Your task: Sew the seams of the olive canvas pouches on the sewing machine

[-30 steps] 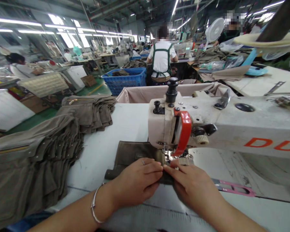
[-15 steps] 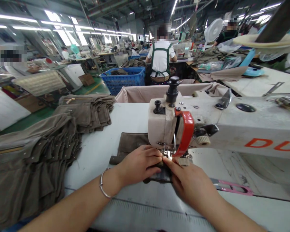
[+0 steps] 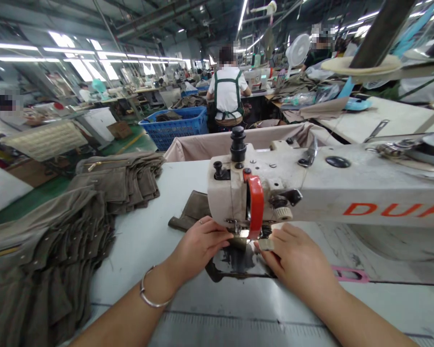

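A dark olive-brown fabric piece point(image 3: 197, 206) lies partly under the head of a white sewing machine point(image 3: 321, 193), turned at an angle. My left hand point(image 3: 200, 243), with a bangle at the wrist, pinches the near end of this piece just left of the presser foot. The fabric's folded edge shows beyond those fingertips. My right hand point(image 3: 299, 258) rests on the machine bed right of the needle area, fingers loosely bent and apart, apparently holding nothing. Pale tape point(image 3: 266, 245) wraps one of its fingers. The red guard point(image 3: 256, 207) partly hides the needle.
Stacks of similar brown fabric pieces point(image 3: 54, 255) lie along the table's left side. Pink-handled snips point(image 3: 350, 274) lie beyond my right wrist. A cloth-lined bin point(image 3: 202, 147) stands behind the machine, and a blue crate point(image 3: 177, 127) further back. A person point(image 3: 227, 91) sits ahead.
The fabric has turned and its left end has swung away from me. My right hand has moved off the fabric to the right, while my left keeps its pinch. The view has shifted rightward.
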`<state>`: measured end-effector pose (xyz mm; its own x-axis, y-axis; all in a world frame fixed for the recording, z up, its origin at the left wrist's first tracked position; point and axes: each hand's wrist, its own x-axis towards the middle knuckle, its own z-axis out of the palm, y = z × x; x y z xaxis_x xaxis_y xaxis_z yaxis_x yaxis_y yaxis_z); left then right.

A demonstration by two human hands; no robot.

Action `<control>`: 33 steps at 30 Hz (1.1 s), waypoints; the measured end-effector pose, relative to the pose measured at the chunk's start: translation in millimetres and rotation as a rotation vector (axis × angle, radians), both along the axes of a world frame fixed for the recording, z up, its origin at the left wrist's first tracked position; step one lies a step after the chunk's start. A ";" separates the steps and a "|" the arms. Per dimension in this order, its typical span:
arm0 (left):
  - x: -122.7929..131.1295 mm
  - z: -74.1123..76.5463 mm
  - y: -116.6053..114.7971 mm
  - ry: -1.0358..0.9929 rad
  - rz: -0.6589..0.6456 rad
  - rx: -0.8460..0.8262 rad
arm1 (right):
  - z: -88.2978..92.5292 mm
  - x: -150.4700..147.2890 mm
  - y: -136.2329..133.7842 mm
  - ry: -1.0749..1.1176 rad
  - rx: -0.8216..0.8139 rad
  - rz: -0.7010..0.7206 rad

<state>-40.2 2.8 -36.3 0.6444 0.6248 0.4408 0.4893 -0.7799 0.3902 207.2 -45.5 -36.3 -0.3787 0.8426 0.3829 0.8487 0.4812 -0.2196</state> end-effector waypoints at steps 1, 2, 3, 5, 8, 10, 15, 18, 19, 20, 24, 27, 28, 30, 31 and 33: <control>3.3 0.3 -3.5 0.003 0.004 0.034 | 0.3 -0.9 -1.7 0.056 0.005 0.028; 6.8 0.7 -7.1 0.010 0.003 0.067 | 0.4 -2.6 -3.4 0.117 0.017 0.068; 10.1 1.1 -10.4 0.019 -0.007 0.093 | 0.1 -4.8 -5.0 0.166 0.026 0.116; 15.7 1.8 -15.2 0.036 -0.036 0.127 | -1.5 -9.8 -7.6 0.214 0.005 0.198; 20.0 1.9 -18.3 0.024 -0.060 0.143 | -5.1 -14.9 -9.6 0.240 -0.105 0.220; 20.4 1.2 -19.5 0.005 -0.033 0.133 | -6.5 -15.9 -10.0 0.256 -0.164 0.186; 20.4 0.4 -22.2 0.044 0.089 0.090 | -4.0 -18.1 -8.8 0.197 -0.194 0.169; 21.9 1.9 -20.5 0.014 0.087 0.075 | -2.4 -19.8 -7.6 0.209 -0.185 0.176; 22.4 2.6 -19.7 0.000 0.075 0.080 | -2.3 -20.0 -7.2 0.224 -0.179 0.177; 22.9 3.3 -19.1 -0.003 0.052 0.090 | -2.6 -19.9 -6.8 0.239 -0.178 0.181; 23.9 5.7 -20.3 0.065 -0.065 0.180 | -6.3 -17.0 -6.5 0.256 -0.159 0.201; 23.3 5.1 -23.1 0.087 -0.062 0.195 | -9.8 -15.3 -7.4 0.237 -0.084 0.204; 23.0 4.0 -23.7 0.089 -0.054 0.184 | -10.6 -15.1 -7.6 0.229 -0.064 0.205; 22.5 0.8 -24.3 0.084 -0.035 0.154 | -11.4 -15.7 -7.6 0.222 -0.046 0.191; 22.5 -0.9 -24.4 0.073 -0.021 0.139 | -11.4 -16.2 -7.4 0.226 -0.051 0.177; 22.9 -3.3 -24.5 0.042 0.017 0.100 | -11.3 -17.2 -6.9 0.252 -0.072 0.152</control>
